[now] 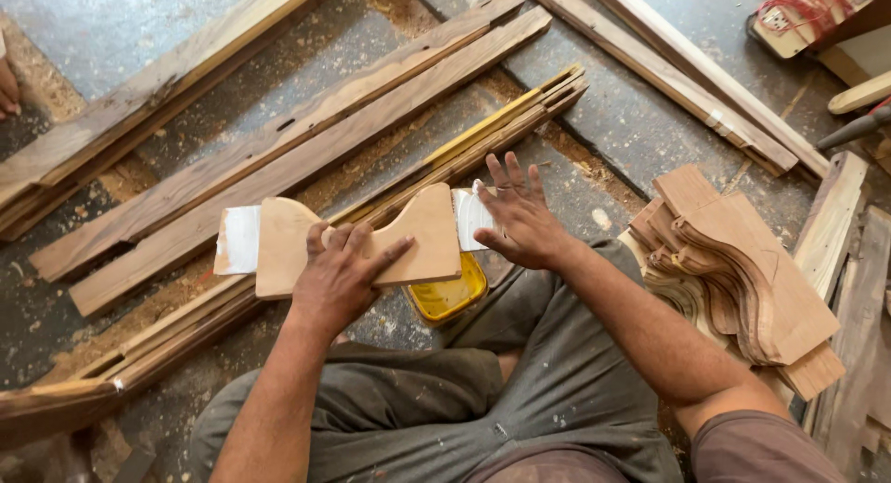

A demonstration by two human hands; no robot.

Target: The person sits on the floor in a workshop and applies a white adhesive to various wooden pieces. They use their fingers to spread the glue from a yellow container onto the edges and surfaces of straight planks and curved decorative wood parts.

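**Flatly pinned: a thin curved cut-out under the left hand**

Evidently light and stiff, the curved wooden cut-out (pixel 357 242) lies across the long wooden strips (pixel 278 158) on the floor, just above the yellow tub (pixel 448 296). The left hand (pixel 339 277) presses flat on its narrow waist. The right hand (pixel 520 218), fingers spread and holding nothing, rests beside its right lobe. Judged best gripped at the waist; thin edges may chip.

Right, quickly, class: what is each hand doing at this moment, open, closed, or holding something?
Left hand: open, pressed flat on the curved wooden piece.
Right hand: open, fingers spread, at the white-coated end of the piece; gripping nothing.
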